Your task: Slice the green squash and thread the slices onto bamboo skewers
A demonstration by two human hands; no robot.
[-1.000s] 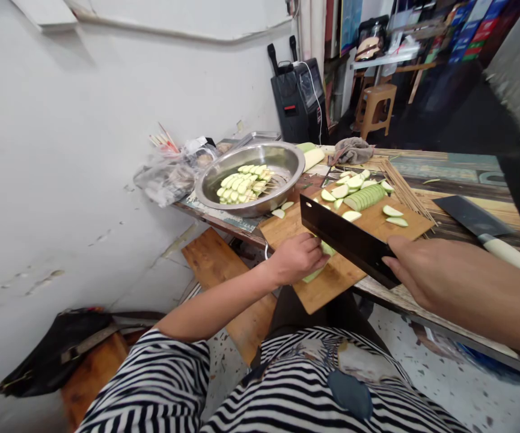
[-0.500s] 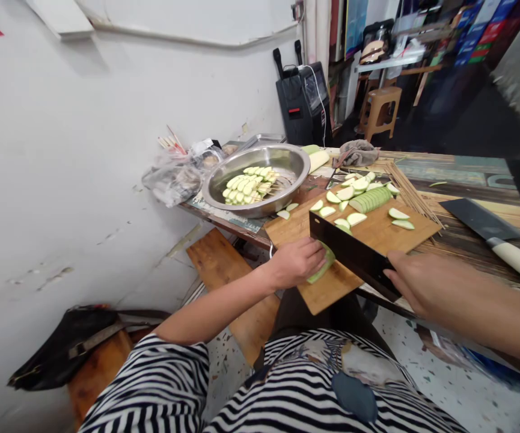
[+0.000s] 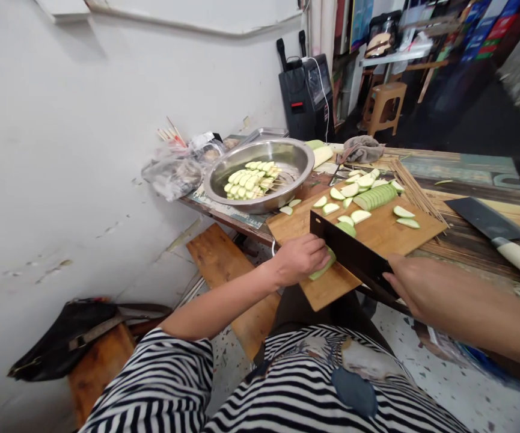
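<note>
Left hand (image 3: 302,260) is closed over a green squash piece (image 3: 325,269) at the near left of the cutting board (image 3: 381,234), and a dark cleaver (image 3: 352,252) is gripped in the right hand (image 3: 415,282), its blade held beside that piece. Farther up the board, loose slices (image 3: 360,216) and a neat row of slices (image 3: 377,197) are laid out, with a second cleaver (image 3: 487,218) set to its right. Beyond its left side, skewered slices (image 3: 248,181) are held in a steel bowl (image 3: 260,205), while a crumpled cloth (image 3: 362,149) is heaped past its far edge.

Vegetable slices (image 3: 377,197) on chopping board (image 3: 381,230)
</note>
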